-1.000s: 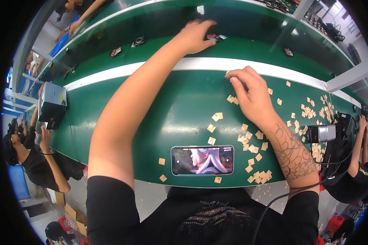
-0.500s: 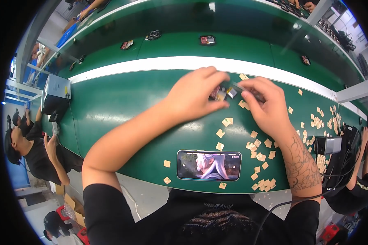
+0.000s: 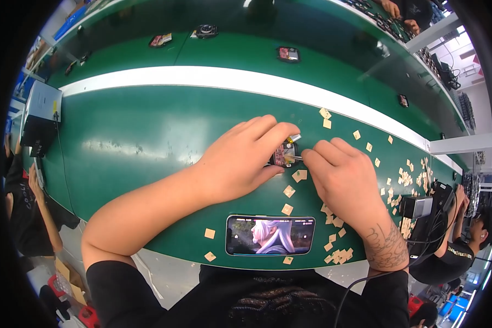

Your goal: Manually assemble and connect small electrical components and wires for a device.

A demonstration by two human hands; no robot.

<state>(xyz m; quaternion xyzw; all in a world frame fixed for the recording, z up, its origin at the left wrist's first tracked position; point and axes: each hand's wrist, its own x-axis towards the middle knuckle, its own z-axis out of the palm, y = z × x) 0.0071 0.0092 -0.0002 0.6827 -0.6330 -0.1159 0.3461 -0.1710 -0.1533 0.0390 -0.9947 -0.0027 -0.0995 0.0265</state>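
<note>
Near the middle of the green bench, my left hand grips a small black-cased electronic device with a red circuit board showing. A silvery, yellow-edged part, perhaps a battery, stands up at its far edge beside my left fingertips. From the right, my right hand is closed on thin metal tweezers, whose tip reaches over the board. Fingers hide the device's left side and most of the tweezers. Small tan squares lie just below the device.
A lit phone lies at the near edge. More tan squares are scattered on the right, by a grey-and-black box. Similar devices sit on the far strip behind a white rail. Another box stands left; people work on both sides.
My hands have come nearer and closer together. The tweezers have dropped from above the device onto its board, and the silvery part now stands at its far edge. The whole view has shifted.
</note>
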